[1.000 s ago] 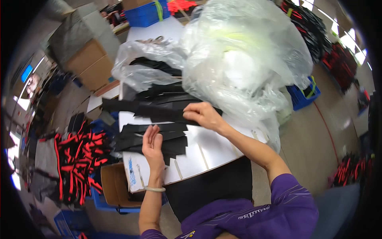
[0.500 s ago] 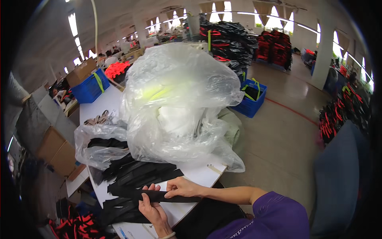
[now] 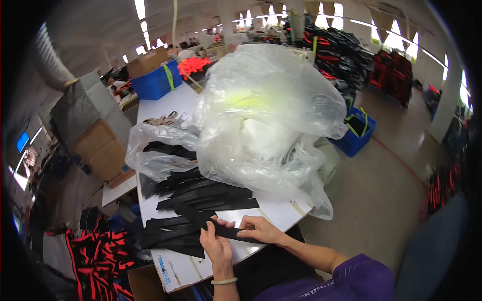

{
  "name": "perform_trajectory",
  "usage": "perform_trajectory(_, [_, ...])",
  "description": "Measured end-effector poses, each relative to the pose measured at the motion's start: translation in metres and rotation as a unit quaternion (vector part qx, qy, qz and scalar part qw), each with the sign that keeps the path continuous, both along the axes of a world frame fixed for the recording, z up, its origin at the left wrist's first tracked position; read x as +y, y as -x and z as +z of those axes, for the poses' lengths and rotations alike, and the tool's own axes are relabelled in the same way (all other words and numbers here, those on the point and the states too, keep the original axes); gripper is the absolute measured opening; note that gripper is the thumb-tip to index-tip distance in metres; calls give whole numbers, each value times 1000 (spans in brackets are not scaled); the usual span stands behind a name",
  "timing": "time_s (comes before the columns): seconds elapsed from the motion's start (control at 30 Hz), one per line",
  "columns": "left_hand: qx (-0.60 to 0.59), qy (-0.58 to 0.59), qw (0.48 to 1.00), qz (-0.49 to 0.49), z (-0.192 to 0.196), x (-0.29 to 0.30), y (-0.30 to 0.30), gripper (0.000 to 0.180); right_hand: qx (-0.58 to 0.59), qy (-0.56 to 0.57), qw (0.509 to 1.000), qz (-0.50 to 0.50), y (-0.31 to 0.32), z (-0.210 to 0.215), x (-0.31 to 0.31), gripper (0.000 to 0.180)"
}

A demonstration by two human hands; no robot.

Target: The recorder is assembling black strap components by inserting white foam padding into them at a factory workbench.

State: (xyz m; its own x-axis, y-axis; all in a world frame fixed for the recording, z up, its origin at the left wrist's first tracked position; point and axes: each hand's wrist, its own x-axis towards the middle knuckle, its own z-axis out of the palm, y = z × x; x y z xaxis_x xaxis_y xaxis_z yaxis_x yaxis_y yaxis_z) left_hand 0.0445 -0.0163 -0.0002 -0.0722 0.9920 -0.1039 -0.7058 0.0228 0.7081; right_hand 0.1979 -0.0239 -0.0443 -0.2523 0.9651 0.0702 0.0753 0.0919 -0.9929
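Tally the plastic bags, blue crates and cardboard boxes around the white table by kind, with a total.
Clear plastic bags: 2, a large one and a smaller one holding black strips
Blue crates: 2, one at the table's far end, one on the floor
Cardboard boxes: 2, one behind the far crate, one left of the table
Total: 6

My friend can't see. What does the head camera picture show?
Two bare hands, left hand and right hand, hold a black fabric strip over a white table. More black strips and big clear plastic bags lie behind.
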Motion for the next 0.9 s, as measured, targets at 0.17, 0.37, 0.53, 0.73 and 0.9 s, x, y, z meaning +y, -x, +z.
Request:
perform_trajectory(0.17, [18, -14, 994, 104, -12, 3, 4, 22, -29, -128, 990, -58, 27, -2, -7, 21])
perform_trajectory(0.37, [-58, -63, 996, 31, -3, 8, -11, 23, -57, -178, 968, -165, 15, 8, -13, 18])
perform_trajectory(0.53, [-71, -93, 992, -38, -5, 18, -12, 20, 214, 47, 974, -51, -7, 13, 5, 16])
perform_trajectory(0.73, [-63, -9, 996, 63, 3, 29, -24, 19, -72, -168, 964, -193, 2, 25, -5, 21])
perform_trajectory(0.9, [-164, -58, 984, -27, 2, 34, -17, 30, -135, -280, 933, -184, 1, 26, 5, 49])
